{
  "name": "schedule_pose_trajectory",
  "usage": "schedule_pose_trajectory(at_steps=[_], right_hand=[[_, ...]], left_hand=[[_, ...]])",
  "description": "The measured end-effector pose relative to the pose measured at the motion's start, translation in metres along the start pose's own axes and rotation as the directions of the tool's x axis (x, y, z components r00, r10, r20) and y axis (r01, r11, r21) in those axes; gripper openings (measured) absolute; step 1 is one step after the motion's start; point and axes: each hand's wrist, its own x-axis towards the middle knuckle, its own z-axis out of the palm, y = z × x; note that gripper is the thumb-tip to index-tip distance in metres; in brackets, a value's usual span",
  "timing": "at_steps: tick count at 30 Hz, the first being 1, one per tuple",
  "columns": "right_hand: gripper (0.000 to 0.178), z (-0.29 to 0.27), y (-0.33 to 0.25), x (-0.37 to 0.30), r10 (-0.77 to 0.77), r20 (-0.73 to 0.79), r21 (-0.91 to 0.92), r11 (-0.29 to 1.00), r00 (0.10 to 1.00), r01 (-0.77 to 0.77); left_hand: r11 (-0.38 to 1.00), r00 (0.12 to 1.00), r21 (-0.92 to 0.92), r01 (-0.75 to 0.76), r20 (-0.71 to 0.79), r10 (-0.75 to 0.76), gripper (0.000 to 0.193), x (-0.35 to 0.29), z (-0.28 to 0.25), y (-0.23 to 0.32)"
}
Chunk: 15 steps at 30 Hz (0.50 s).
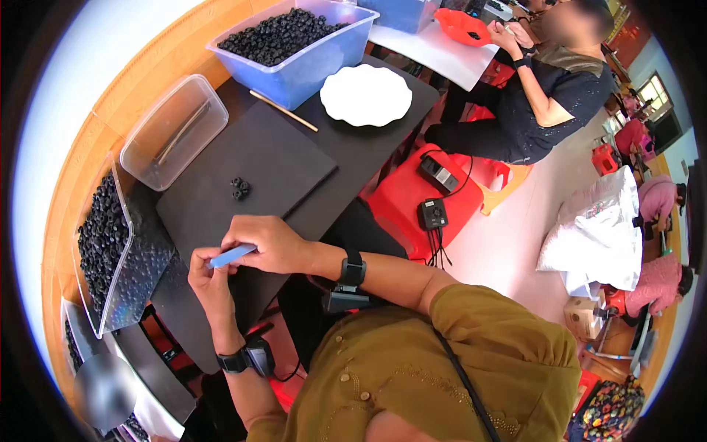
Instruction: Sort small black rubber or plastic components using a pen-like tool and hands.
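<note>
My right hand (pixel 266 241) grips a flat blue tool (pixel 233 255) with a narrow, strip-like shape; its exact kind does not show. My left hand (pixel 211 283) is pinched at the tool's left end. Whatever sits between the left fingers is hidden or too small to name. Both hands are held over the near edge of a black board (pixel 258 158). On the board, just beyond my hands, lies a small cluster of black ring-like parts (pixel 240 188).
Black parts fill a clear bin (pixel 129 258) at left and a blue-tinted bin (pixel 309 62) at the back. A clear tray (pixel 174 132), a thin stick (pixel 283 110) and a white scalloped plate (pixel 366 96) lie between. A red stool (pixel 420 210) holds chargers; a co-worker (pixel 541 103) sits beyond.
</note>
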Motion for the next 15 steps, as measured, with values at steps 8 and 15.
schedule_pose_trajectory(at_steps=[8,15], right_hand=[[0.017,-0.002,0.003,0.000,0.060,-0.033,0.113,0.992,0.998,-0.056],[0.014,-0.004,0.009,0.001,0.272,0.084,0.484,0.830,0.959,-0.278]], left_hand=[[0.948,0.991,-0.295,0.121,-0.009,-0.130,0.008,0.001,0.014,0.009],[0.855,0.985,-0.491,0.168,0.065,-0.157,0.015,0.004,0.006,0.005]])
